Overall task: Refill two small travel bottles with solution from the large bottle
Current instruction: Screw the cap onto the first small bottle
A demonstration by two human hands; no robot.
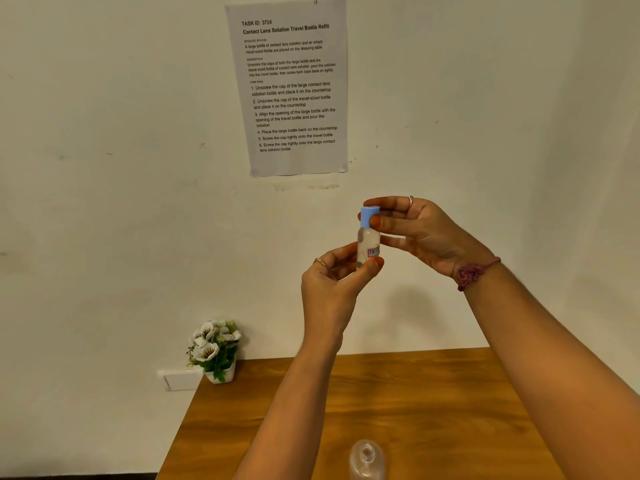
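Above the table [433,403], before the wall, we see the left hand [332,282] pinching a small bottle [367,245] upright by its base, while the right hand [420,230] grips its blue cap [369,215]. A clear bottle [367,459] stands below.

A: The small bottle [367,245] looks like clear, glossy plastic, with a matt blue plastic cap [369,216].

B: And the surface [433,403]?

A: Wood grain, smooth, slight sheen. The sheet [294,88] on the wall is matt paper, the wristband [476,271] frayed thread.
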